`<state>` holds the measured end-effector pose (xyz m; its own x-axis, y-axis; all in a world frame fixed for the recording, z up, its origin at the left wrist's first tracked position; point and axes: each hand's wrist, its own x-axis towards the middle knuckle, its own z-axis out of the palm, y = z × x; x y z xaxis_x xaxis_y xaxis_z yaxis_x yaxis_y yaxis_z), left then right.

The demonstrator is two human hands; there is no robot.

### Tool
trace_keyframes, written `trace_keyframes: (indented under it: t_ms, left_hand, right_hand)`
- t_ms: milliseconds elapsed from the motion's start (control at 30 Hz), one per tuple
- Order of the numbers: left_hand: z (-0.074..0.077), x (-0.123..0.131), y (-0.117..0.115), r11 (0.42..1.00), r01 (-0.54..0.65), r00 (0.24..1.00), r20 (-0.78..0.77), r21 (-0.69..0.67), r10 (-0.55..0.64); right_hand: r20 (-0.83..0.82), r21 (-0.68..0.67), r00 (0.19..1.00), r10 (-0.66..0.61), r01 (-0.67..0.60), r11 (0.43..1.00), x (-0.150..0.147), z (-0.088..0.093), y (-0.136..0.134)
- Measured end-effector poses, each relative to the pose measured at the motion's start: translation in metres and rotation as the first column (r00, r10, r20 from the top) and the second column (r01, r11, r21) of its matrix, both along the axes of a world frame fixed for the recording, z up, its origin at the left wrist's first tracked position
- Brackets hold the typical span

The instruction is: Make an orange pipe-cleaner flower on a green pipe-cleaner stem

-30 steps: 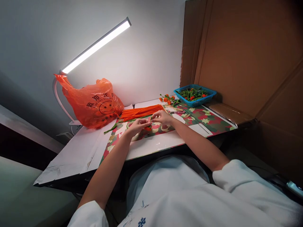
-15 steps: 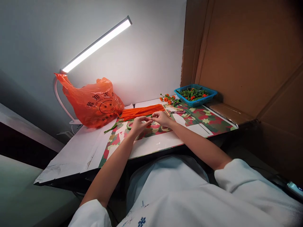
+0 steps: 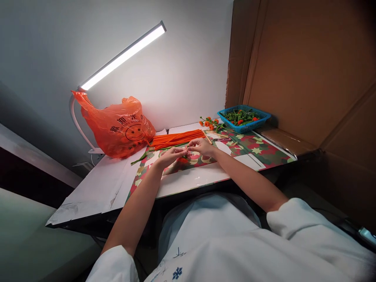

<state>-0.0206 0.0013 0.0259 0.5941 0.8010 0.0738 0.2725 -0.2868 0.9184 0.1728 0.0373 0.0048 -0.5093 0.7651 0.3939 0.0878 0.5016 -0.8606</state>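
Observation:
My left hand [image 3: 169,157] and my right hand [image 3: 201,147] meet over the middle of the table, both closed in a pinch with fingertips nearly touching. A small orange flower [image 3: 183,159] with a bit of green shows just under my left fingers, which hold it. What the right fingertips pinch is too small to make out. Just behind the hands lies a bundle of orange fuzzy stems [image 3: 176,138]. A roll of green tape [image 3: 161,154] is mostly hidden behind my left hand.
Green fuzzy pieces [image 3: 138,158] lie left. An orange plastic bag [image 3: 117,127] stands below a lit lamp [image 3: 123,56]. At the back right are finished orange flowers [image 3: 209,123], scissors [image 3: 221,139] and a blue basket [image 3: 249,126] of green and orange pieces. Cardboard [image 3: 302,66] walls the right side.
My left hand has turned and flattened, moving slightly left, and the orange flower now shows more below its fingers. The tape roll is more covered. My right hand has hardly moved.

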Motion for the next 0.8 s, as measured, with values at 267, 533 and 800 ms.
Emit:
trace_keyframes:
  t_ms: [267,533,800]
  left_hand:
    - [-0.016,0.014,0.004,0.851,-0.407,0.906,0.03,0.333,0.421]
    - [-0.006,0.005,0.001,0.982,-0.165,0.986,0.023,0.097,0.163]
    - [-0.006,0.008,0.0,0.974,-0.202,0.979,0.017,0.104,0.201]
  right_hand:
    - [0.006,0.01,0.985,-0.171,0.171,0.985,-0.004,-0.004,-0.002]
    - [-0.003,-0.006,1.0,-0.022,0.022,1.0,0.002,0.001,0.0]
    - [-0.02,-0.048,0.999,-0.031,0.03,0.998,0.001,0.003,-0.005]
